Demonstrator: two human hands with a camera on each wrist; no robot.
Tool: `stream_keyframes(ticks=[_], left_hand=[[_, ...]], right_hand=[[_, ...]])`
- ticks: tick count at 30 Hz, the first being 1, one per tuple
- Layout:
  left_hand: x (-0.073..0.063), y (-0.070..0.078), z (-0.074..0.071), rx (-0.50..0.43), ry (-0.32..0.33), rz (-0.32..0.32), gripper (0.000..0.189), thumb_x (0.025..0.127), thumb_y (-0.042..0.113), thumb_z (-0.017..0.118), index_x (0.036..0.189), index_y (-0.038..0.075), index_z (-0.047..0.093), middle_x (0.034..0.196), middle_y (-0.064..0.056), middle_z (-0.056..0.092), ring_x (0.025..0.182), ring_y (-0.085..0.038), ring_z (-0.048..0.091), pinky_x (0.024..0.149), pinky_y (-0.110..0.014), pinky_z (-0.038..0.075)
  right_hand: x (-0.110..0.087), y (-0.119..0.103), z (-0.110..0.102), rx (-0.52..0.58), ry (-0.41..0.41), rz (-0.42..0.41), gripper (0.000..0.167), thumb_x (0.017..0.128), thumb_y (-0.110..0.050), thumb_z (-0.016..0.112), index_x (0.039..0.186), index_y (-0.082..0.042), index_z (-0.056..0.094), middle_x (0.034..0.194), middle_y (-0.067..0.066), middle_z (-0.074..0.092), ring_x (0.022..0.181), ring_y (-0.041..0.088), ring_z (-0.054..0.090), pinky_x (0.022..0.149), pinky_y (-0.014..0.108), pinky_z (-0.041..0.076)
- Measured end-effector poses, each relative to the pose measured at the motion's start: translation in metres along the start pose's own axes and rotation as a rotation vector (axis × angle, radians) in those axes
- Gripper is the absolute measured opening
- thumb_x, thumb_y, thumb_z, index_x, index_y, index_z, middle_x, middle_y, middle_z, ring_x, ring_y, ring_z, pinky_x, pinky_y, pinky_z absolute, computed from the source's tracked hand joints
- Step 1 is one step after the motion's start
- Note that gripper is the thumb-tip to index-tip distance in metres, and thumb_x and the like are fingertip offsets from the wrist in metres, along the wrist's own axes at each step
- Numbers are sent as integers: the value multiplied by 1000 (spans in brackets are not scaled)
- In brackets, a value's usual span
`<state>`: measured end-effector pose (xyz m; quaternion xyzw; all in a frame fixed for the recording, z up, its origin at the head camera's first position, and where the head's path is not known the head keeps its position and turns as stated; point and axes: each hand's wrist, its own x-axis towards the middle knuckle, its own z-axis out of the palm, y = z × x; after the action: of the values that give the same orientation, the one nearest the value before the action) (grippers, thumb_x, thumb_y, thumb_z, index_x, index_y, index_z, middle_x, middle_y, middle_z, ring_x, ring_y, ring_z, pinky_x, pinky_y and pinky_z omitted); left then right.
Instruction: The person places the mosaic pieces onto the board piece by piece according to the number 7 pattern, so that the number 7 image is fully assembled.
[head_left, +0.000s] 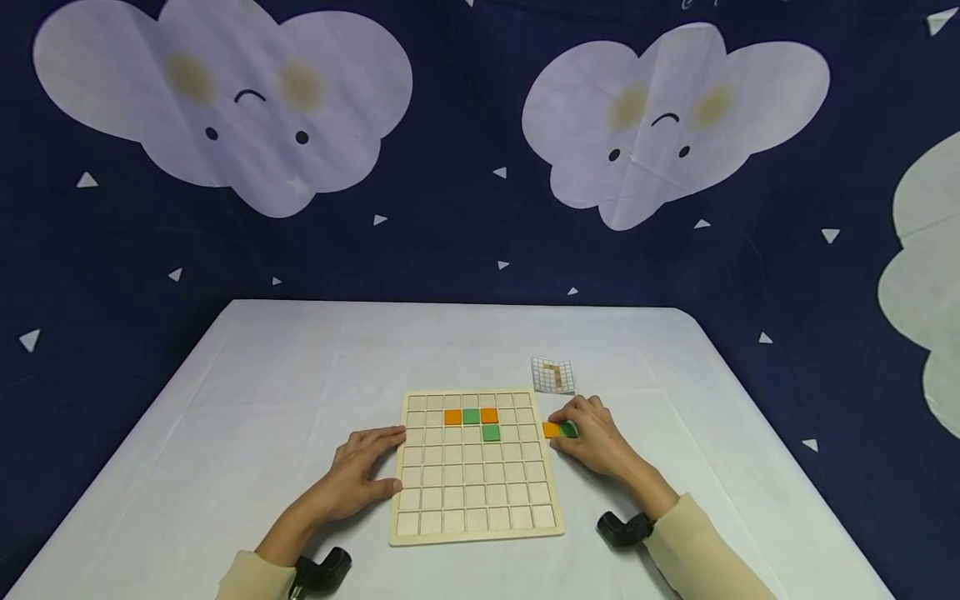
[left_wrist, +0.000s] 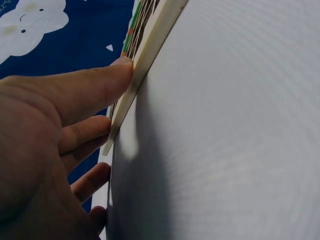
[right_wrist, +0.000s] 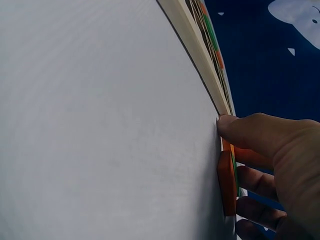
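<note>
White table (head_left: pixel 315 358), orange tile (head_left: pixel 551 430) between right fingers (head_left: pixel 567 411)

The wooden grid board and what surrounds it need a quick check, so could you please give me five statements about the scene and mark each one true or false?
1. Four tiles lie on the wooden grid board. True.
2. The tile on the board nearest the person is orange. False: it is a green tile.
3. The left grip touches the board's left edge. True.
4. The patterned card lies left of the board. False: it lies by the board's far right corner.
5. The right grip pinches an orange tile beside the board's right edge. True.
</note>
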<state>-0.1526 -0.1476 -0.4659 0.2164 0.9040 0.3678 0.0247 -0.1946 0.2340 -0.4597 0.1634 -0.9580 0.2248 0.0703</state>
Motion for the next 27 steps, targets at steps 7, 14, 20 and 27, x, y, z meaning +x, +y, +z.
stream_keyframes(ticks=[7, 14, 20, 27], left_hand=[[-2, 0, -1, 10, 9, -5, 63, 79, 27, 73, 134, 8, 51, 145, -4, 46, 128, -28, 35, 99, -48, 21], [-3, 0, -2, 3, -2, -7, 62, 80, 28, 73, 135, 8, 51, 145, -4, 45, 128, -29, 35, 99, -50, 20], [-3, 0, -1, 10, 2, -7, 62, 79, 25, 73, 134, 7, 51, 144, -5, 46, 129, -29, 35, 99, -50, 21], [-1, 1, -1, 10, -5, 3, 63, 80, 25, 73, 136, 7, 50, 145, -5, 45, 130, -30, 34, 100, -53, 21]], right_hand=[[0, 0, 0, 14, -3, -5, 25, 75, -21, 76, 98, -13, 71, 96, 0, 59, 89, 16, 43, 80, 34, 31], [-1, 2, 1, 25, 0, -7, 21, 75, -19, 76, 95, -13, 72, 94, -2, 59, 89, 15, 43, 80, 35, 32], [-1, 2, 2, 35, 1, -4, 20, 75, -19, 76, 94, -13, 72, 93, -3, 60, 89, 15, 43, 81, 34, 32], [-1, 5, 0, 36, 15, 5, 19, 77, -20, 75, 95, -13, 73, 92, -3, 60, 88, 14, 43, 79, 33, 33]])
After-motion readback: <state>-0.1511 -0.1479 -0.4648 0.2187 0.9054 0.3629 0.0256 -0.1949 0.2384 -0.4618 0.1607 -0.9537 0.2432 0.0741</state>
